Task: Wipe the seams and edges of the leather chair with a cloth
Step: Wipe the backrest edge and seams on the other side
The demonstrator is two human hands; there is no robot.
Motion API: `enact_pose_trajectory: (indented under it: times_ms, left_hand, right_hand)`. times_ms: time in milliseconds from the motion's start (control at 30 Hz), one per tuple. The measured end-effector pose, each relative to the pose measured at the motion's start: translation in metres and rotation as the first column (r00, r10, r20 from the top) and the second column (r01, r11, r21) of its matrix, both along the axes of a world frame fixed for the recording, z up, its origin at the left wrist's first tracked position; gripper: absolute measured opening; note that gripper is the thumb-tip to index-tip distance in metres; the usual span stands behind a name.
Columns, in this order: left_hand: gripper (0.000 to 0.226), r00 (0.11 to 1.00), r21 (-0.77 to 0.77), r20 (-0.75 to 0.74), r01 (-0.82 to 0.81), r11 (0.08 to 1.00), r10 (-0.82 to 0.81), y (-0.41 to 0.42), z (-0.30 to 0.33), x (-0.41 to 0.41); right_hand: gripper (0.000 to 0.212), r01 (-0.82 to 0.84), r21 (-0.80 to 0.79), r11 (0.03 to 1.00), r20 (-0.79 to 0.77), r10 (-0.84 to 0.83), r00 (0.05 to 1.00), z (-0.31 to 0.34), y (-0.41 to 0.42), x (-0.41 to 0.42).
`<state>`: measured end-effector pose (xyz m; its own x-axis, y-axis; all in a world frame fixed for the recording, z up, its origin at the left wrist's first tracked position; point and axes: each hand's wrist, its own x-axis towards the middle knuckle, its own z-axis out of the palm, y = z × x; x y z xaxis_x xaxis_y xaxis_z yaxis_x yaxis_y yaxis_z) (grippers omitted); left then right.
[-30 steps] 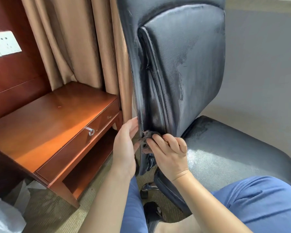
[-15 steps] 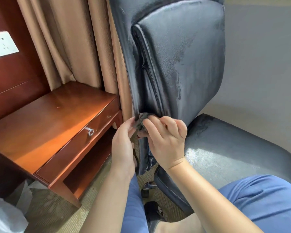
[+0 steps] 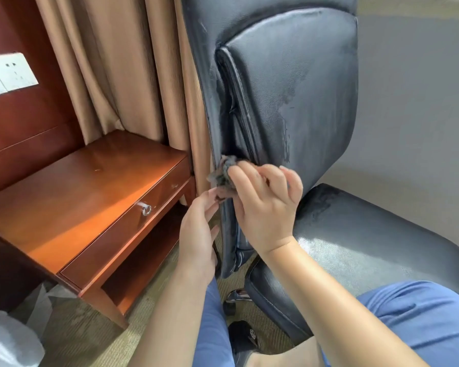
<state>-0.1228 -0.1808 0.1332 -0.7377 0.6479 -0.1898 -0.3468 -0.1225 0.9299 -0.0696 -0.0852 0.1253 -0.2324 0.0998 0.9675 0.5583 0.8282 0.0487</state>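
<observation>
A wall socket (image 3: pixel 11 72) sits on red wood panelling, tan curtains (image 3: pixel 122 70) beside it, above a wooden side table (image 3: pixel 72 197) on carpet (image 3: pixel 72 337). My left hand (image 3: pixel 196 234), fingers straight, touches the chair back's edge. My right hand (image 3: pixel 265 207) pinches the cloth (image 3: pixel 224 170) against the black leather chair's (image 3: pixel 297 83) side seam.

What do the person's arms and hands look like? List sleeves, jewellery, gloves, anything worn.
Both forearms are bare to the frame's edge: no sleeves show. The left hand and right hand wear no gloves, and no rings, watch or bracelet are visible on the fingers or wrists. The nails look short and unpainted. The only clothing in view is blue trousers on the legs below.
</observation>
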Motion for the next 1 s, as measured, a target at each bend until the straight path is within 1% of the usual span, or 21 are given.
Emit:
enact_pose_trajectory:
  times_ms: [133,200,267,333,400,500,567,633,700,767,867,933,1000]
  left_hand:
    - [0.038,0.998,0.005,-0.038,0.050,0.999,-0.050,-0.001,-0.001,0.000]
    - [0.039,0.997,-0.003,-0.056,0.054,0.999,-0.054,-0.001,-0.002,0.000]
    - [0.040,0.997,-0.009,-0.061,0.053,0.999,-0.054,-0.002,-0.003,0.000]
    - [0.040,0.996,-0.010,-0.059,0.062,0.998,-0.062,-0.002,-0.003,0.000]
    - [0.039,0.997,-0.001,-0.046,0.069,0.998,-0.069,-0.002,-0.003,0.000]
    - [0.035,0.999,0.020,0.001,0.032,0.999,-0.032,0.001,-0.004,0.001]
    - [0.030,1.000,0.028,0.017,0.003,1.000,-0.003,0.002,-0.003,0.002]
    - [0.027,0.999,0.034,0.032,-0.013,0.999,0.012,0.004,-0.003,0.003]
    - [0.028,0.999,0.043,0.040,-0.021,0.999,0.019,0.004,-0.003,0.003]
    - [0.030,1.000,0.043,0.030,-0.006,0.999,0.005,0.003,-0.002,0.004]
    - [0.033,0.999,0.057,0.002,0.042,0.998,-0.042,0.002,-0.001,0.006]
    - [0.034,0.999,0.055,-0.013,0.045,0.998,-0.044,0.001,-0.003,0.004]
    - [0.034,0.999,0.039,-0.014,0.041,0.998,-0.040,0.001,-0.005,0.003]
  right_hand:
    - [0.014,0.019,0.012,1.000,0.208,-0.021,0.978,-0.054,0.000,0.020]
    - [0.017,0.038,-0.008,0.999,0.253,-0.035,0.967,-0.066,-0.002,0.023]
    - [0.019,0.054,-0.020,0.998,0.262,-0.047,0.964,-0.067,-0.003,0.023]
    - [0.019,0.053,-0.019,0.998,0.252,-0.046,0.967,-0.062,-0.004,0.022]
    - [0.020,0.008,-0.022,1.000,0.203,-0.003,0.979,-0.053,-0.004,0.023]
    - [0.019,-0.090,-0.068,0.994,0.045,0.093,0.995,-0.019,-0.003,0.020]
    - [0.022,-0.120,-0.109,0.987,-0.070,0.113,0.991,0.009,0.000,0.013]
    - [0.024,-0.140,-0.178,0.974,-0.133,0.117,0.984,0.027,0.002,0.006]
    - [0.026,-0.155,-0.227,0.961,-0.118,0.131,0.984,0.021,0.001,0.003]
    - [0.024,-0.147,-0.225,0.963,-0.062,0.136,0.989,-0.005,-0.003,0.007]
    - [0.025,-0.068,-0.208,0.976,0.008,0.071,0.997,-0.044,-0.012,0.017]
    - [0.026,-0.052,-0.227,0.972,-0.016,0.050,0.999,-0.052,-0.015,0.017]
    - [0.028,-0.071,-0.282,0.957,-0.069,0.054,0.996,-0.053,-0.018,0.015]
